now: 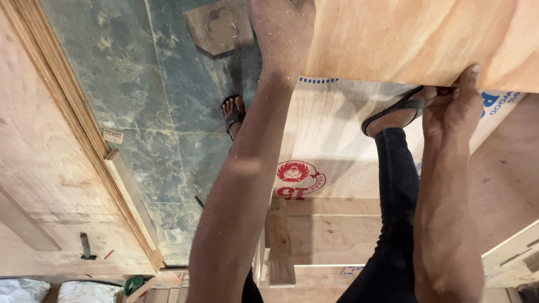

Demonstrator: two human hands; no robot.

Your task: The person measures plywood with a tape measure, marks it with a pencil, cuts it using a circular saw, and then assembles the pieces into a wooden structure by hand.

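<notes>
Holding a plywood sheet (421, 39) with both hands, top right of the head view; sheet is pale tan with visible grain and runs out of frame at the top and right; its lower edge slopes down toward the right.

Left hand (283, 33): laid against the sheet's left end, dusted with sawdust; fingers run out of frame or behind the sheet, so cannot tell whether the grip is closed; forearm runs down the middle of the frame.

Right hand (455, 106): grip closed on the sheet's lower edge; thumb up over the face, fingers curled beneath; forearm drops to the bottom right corner.

Below the sheet: second plywood board (337, 146) lying flat, with a red round stamp and blue print near its edges; right foot (396, 115) in a dark sandal planted on it, just beside the right hand; black trouser leg (393, 213) runs down from it.

Left foot (233, 112), also in a sandal, stands on the grey-green stone floor (157, 112); mostly hidden behind the left forearm.

Flat wood offcut (219, 25) lies on the floor at the top, near the left hand.

Left side: wide plywood panel (50, 185) with a lighter wood strip along its edge; short dark metal pin (85, 246) standing on it near the bottom.

More boards stacked across the bottom centre; narrow wood block (279, 241) resting on them.
</notes>
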